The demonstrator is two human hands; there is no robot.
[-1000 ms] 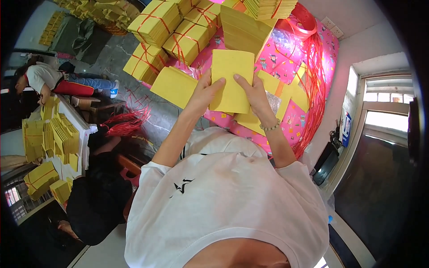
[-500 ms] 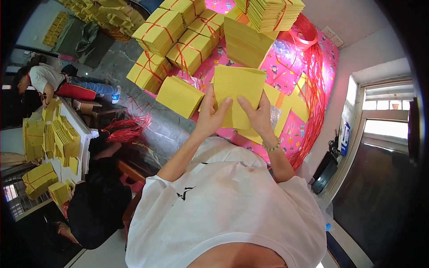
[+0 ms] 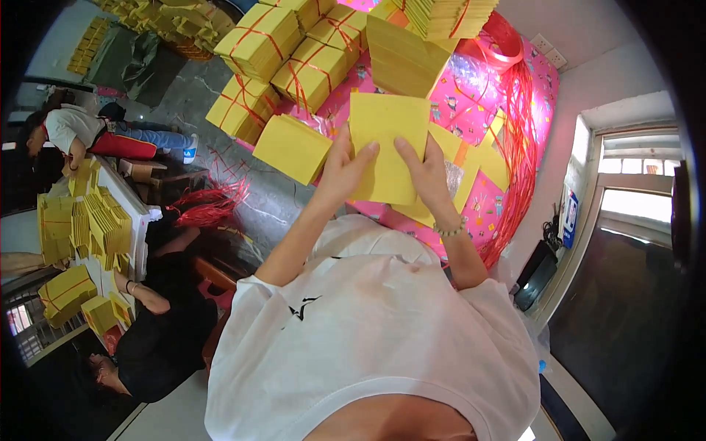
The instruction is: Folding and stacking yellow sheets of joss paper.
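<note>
A squared stack of yellow paper sheets [image 3: 390, 173] is held up between my two hands, its broad face toward me. My left hand [image 3: 343, 173] grips the left edge, thumb on the front face and fingers behind. On the opposite edge, my right hand [image 3: 429, 178] does the same, with a beaded bracelet at its wrist. How many sheets there are cannot be told. Just left of my left hand lies a loose yellow stack [image 3: 292, 149]. More yellow sheets [image 3: 482, 163] lie to the right, on the pink patterned cloth [image 3: 485, 202].
Yellow bundles [image 3: 312, 77] tied with red strips are piled at the far left of the cloth. Long red plastic strips [image 3: 521, 147] hang along the right side. At left, co-workers sit by a white table [image 3: 136, 213] with yellow stacks. A window [image 3: 636, 206] is at right.
My hands have lifted the yellow stack slightly up the picture, and its edges look more even. At the left table, the co-worker in black now has an arm stretched over the tabletop.
</note>
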